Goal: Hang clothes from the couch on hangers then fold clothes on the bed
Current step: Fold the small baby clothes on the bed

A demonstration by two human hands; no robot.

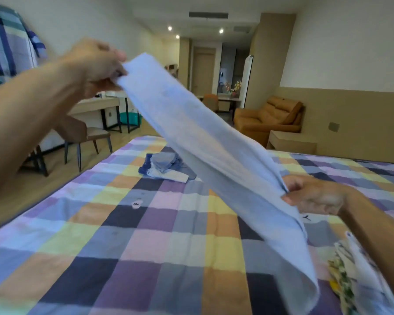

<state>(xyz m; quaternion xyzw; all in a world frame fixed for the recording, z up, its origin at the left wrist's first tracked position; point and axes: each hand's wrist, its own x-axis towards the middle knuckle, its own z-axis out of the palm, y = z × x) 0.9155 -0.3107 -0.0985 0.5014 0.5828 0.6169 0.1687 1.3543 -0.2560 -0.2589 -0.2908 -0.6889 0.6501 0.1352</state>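
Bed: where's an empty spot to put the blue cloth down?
The widest bare patch of the bed is the near-left part, between the blue clothes pile and the near edge, left of the hanging blue cloth. It is crowded at the near-right corner, where the patterned clothes lie.

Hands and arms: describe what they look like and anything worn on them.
Both are bare. The left hand and the right hand wear no gloves, and no sleeve shows on the left forearm or right forearm up to the frame edge. No watch, bracelet or strap shows at either wrist. The left hand is blurred, so a ring cannot be ruled out.
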